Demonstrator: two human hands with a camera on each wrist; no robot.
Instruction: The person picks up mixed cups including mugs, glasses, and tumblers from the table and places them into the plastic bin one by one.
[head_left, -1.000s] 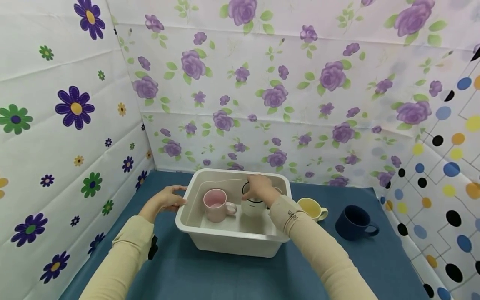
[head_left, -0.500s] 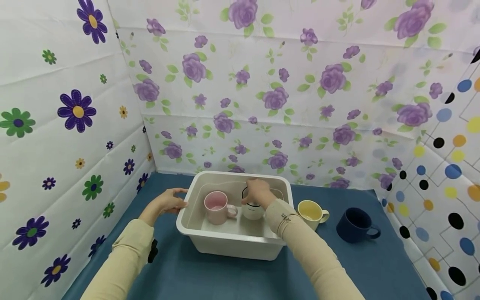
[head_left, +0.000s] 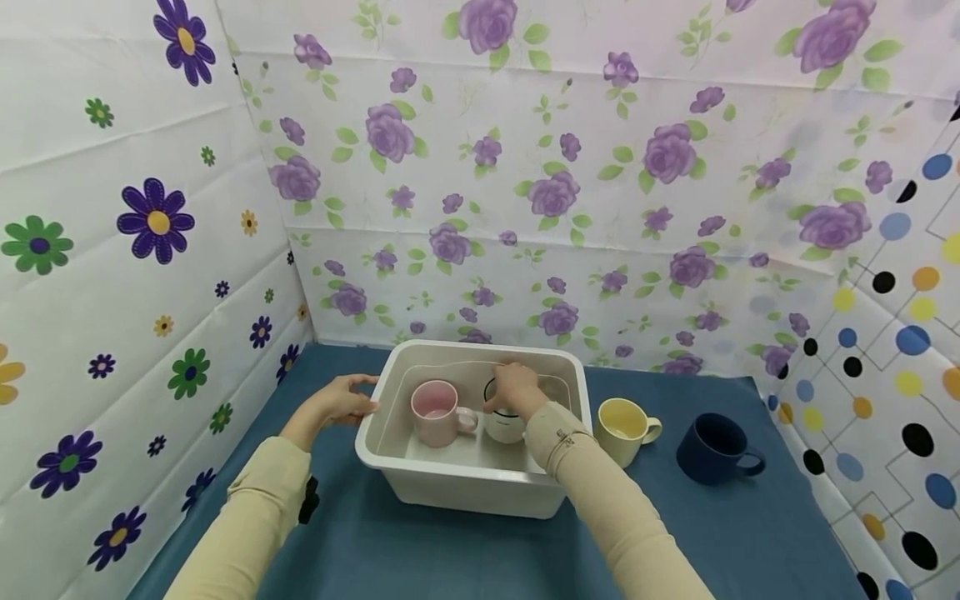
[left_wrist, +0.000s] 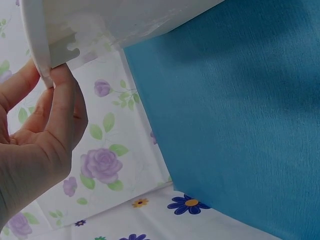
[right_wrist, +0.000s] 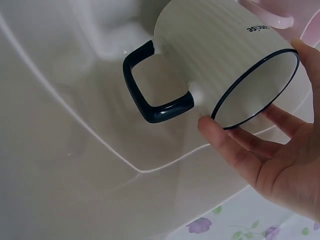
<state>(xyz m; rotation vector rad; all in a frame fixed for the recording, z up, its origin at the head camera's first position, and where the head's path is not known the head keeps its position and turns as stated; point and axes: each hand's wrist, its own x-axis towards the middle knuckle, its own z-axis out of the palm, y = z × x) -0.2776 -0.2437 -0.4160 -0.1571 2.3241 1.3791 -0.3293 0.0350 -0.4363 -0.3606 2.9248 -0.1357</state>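
Note:
In the head view, a white plastic tub (head_left: 472, 472) stands on the blue table. My left hand (head_left: 337, 404) pinches its left rim between thumb and fingers, also seen in the left wrist view, where the hand (left_wrist: 50, 130) is below the tub wall (left_wrist: 120, 20). My right hand (head_left: 517, 387) reaches inside and holds a white mug (head_left: 504, 429) by its rim. The right wrist view shows this mug (right_wrist: 215, 55) with ribbed sides, a dark rim and dark handle, fingers and thumb at the rim. Left of it in the tub sits a pink mug (head_left: 433, 423), handle toward the white one.
Just right of the tub stands a yellow mug (head_left: 621, 433), and farther right a dark blue mug (head_left: 708, 450); both handles point right. Flowered sheets (head_left: 555, 250) rise behind and at the left, a dotted sheet (head_left: 900, 400) at the right.
My right hand and forearm have shifted left and slightly down with the white mug, uncovering more of the yellow mug. My left hand stays on the tub rim.

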